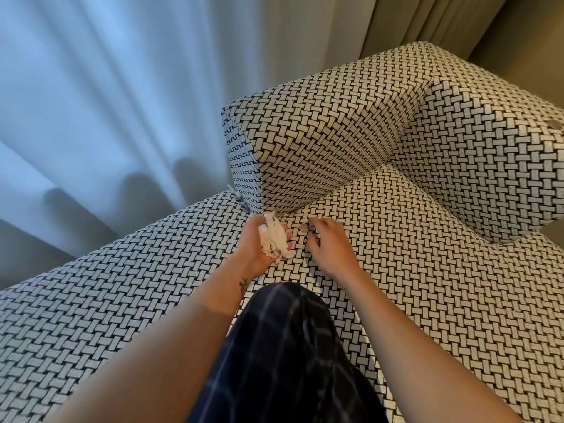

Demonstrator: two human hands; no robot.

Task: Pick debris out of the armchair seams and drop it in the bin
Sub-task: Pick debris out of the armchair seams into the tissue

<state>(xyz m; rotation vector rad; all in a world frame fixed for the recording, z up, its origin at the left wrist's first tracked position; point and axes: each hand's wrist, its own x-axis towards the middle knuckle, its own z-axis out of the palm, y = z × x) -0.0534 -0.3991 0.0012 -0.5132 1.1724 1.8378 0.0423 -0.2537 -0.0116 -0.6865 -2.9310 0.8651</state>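
Debris wad (273, 239) of white shreds in closed grip of left hand (255, 244), frame centre, right hand (329, 247) just beside small scrap (303, 229) on armchair seat (442, 285), its grip unclear

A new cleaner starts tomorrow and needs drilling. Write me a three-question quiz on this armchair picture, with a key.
1. Multiple choice: what does the left hand hold? A) a clump of white shredded scraps B) a brush C) nothing
2. True or false: the bin is in view.
3. Fill in: the right hand reaches toward a small scrap lying near the ____ where the seat meets the upright cushion.

Key: 1 A; 2 false; 3 seam.
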